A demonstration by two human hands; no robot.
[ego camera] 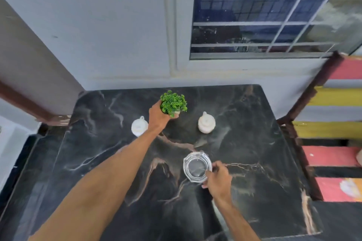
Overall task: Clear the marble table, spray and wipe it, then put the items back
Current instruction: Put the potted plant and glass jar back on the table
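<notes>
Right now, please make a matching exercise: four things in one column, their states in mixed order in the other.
1 plant
2 glass ashtray
3 right white jar
4 marble table

a black with pale veins
b held by the right hand
c held by the left hand
d standing untouched

Pairs: 1-c, 2-b, 3-d, 4-a

The tabletop (244,123) is dark polished marble, glossy with pale and rust veins. The ashtray (197,167) is clear, thick glass. Two white pots (206,123) look like smooth glazed ceramic. The plant (173,102) looks plastic.
</notes>
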